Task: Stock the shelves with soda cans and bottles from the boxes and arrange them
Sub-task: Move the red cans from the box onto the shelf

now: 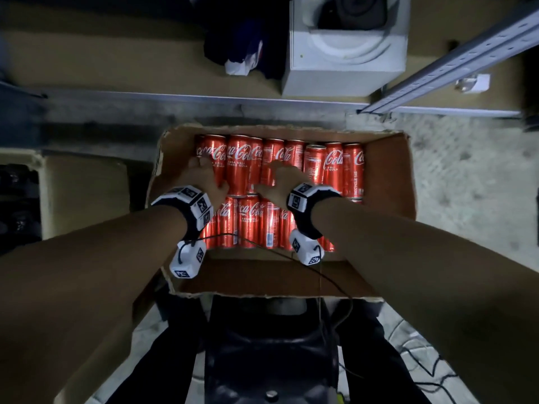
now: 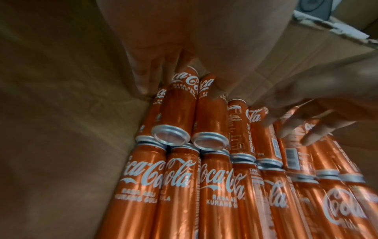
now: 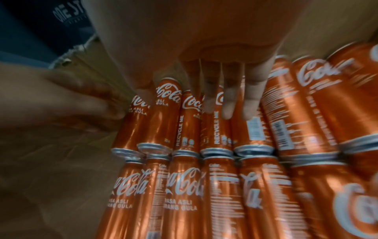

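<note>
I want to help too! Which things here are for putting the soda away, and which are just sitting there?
For the job:
red soda cans
cardboard box holding them
left hand and right hand, reaching onto the cans
metal shelf rail

Just sitting there:
white foam box
dark bundle
brown carton

1 box (image 1: 388,176), 2 hands (image 1: 204,173)

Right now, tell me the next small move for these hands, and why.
Probably curl each hand round one can and lift. The left hand and right hand lie open on the far row of cans in the cardboard box, gripping nothing yet.
</note>
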